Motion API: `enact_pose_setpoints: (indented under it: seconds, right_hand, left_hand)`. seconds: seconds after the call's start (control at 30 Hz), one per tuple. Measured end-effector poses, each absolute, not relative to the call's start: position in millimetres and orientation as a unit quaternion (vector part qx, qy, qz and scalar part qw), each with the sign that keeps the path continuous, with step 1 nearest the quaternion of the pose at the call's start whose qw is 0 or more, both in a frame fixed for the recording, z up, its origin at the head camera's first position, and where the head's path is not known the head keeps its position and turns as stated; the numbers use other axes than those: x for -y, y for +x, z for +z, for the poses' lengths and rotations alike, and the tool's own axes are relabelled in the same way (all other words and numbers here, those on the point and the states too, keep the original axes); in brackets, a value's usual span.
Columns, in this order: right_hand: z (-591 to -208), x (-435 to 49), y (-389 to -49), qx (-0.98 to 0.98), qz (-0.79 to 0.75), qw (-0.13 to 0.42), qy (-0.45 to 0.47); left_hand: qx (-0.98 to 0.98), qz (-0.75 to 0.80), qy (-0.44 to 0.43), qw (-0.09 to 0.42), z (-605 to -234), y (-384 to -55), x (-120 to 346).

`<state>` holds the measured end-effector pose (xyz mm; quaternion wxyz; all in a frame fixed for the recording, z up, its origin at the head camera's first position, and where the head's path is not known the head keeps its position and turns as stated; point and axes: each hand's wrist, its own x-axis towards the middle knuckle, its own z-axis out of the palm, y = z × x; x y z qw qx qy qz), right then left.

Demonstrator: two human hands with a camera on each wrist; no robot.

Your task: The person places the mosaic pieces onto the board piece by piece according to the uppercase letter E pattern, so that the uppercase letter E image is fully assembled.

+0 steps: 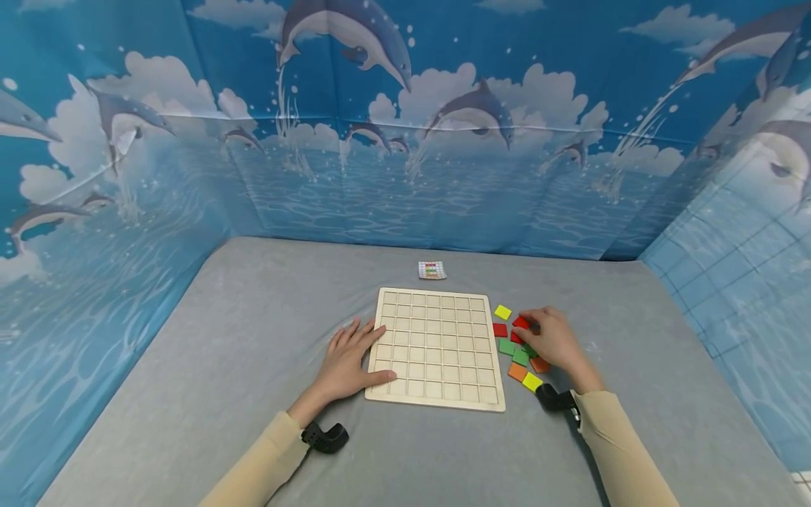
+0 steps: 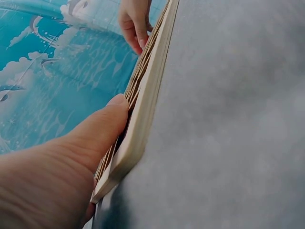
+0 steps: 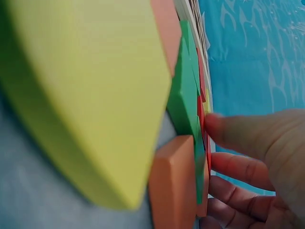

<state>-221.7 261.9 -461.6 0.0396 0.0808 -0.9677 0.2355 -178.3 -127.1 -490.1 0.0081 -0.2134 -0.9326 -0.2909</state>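
Note:
A pale wooden grid board (image 1: 437, 348) lies flat on the grey table, all its cells bare. My left hand (image 1: 351, 359) rests flat against its left edge, with the thumb (image 2: 102, 126) laid on the board's near-left corner (image 2: 143, 109). To the right of the board lies a loose pile of square tiles: yellow (image 1: 503, 312), red (image 1: 500, 329), green (image 1: 507, 346) and orange (image 1: 517, 371). My right hand (image 1: 551, 338) arches over this pile and its fingertips (image 3: 224, 133) pinch a red tile (image 1: 521, 322) at the pile's far side. Close to the right wrist camera sit a yellow tile (image 3: 86, 95) and an orange one (image 3: 174, 186).
A small card (image 1: 432, 270) printed with coloured squares lies just beyond the board. Blue dolphin-print walls (image 1: 405, 141) close in the table on three sides. Grey table surface (image 1: 253, 317) stretches to the left of the board and in front of it.

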Motion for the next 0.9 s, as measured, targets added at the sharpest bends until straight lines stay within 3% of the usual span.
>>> enact_pose_setpoints:
  seconds: [0.9]
  right_hand:
    - [-449.9,-261.3,-219.4,0.97,0.238,0.001,0.042]
  left_hand:
    - [0.931,-0.289,-0.221,0.02,-491.3,-180.0,127.9]
